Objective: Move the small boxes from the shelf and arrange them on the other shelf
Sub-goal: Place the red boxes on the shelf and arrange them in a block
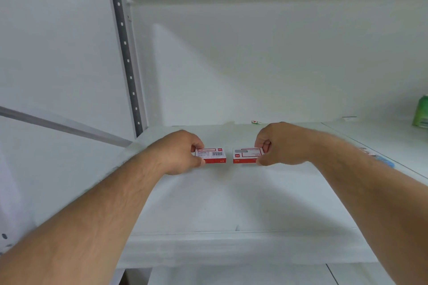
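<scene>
- Two small red-and-white boxes are sitting at centre frame on the white shelf (pixel 231 203): the left box (pixel 213 155) and the right box (pixel 245 157), side by side with a narrow gap between them.
- The left hand (pixel 178 152) is pinching the left box at its outer end; the right hand (pixel 280 144) is pinching the right box likewise, thumb below, fingers above.
- Judged step: placing a pair on the shelf; whether the boxes are resting or just above it cannot be told.
- The next move is calling for aligning them, then releasing both.
- Open shelf is lying in front and behind; the back wall (pixel 254 65) and left upright (pixel 127 62) are bounding it.
- A green can (pixel 422 111) is standing well apart at right edge.
</scene>
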`<action>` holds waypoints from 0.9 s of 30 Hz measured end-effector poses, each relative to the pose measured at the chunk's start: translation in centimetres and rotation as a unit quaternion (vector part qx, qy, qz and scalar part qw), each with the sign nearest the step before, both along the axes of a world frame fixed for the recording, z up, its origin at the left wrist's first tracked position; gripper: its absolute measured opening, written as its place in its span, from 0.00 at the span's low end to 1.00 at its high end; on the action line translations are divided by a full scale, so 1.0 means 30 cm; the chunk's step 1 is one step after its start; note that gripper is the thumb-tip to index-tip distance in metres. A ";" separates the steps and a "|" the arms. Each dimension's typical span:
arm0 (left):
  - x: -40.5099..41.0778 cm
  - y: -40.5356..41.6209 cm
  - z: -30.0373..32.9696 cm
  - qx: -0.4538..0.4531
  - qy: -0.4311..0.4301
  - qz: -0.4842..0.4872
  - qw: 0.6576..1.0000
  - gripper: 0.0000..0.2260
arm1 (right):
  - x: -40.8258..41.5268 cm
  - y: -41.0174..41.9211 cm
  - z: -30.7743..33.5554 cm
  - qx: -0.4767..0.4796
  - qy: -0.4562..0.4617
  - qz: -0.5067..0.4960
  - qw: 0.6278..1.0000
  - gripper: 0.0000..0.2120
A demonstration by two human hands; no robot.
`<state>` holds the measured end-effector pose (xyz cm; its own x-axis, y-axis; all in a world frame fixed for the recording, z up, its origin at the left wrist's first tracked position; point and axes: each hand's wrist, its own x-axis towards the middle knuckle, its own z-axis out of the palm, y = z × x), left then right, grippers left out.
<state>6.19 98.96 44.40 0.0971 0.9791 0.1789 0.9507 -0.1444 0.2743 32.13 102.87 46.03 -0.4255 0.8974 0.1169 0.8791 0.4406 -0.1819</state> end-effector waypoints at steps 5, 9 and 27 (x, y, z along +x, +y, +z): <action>-0.003 0.030 -0.003 -0.018 -0.018 -0.003 1.000 0.14 | -0.028 0.031 -0.001 -0.014 -0.010 0.008 1.000 0.16; -0.011 0.048 -0.015 -0.027 -0.022 0.001 0.999 0.16 | -0.033 0.047 -0.005 -0.029 -0.014 0.013 0.999 0.16; 0.035 0.118 -0.037 -0.050 -0.021 -0.001 0.999 0.16 | -0.013 0.126 -0.034 -0.061 -0.013 0.012 0.998 0.14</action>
<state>7.23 102.50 43.29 0.0943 0.9919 0.0852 0.9377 -0.1172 0.3270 31.75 106.64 45.03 -0.4477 0.8942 -0.0042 0.8741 0.4367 -0.2128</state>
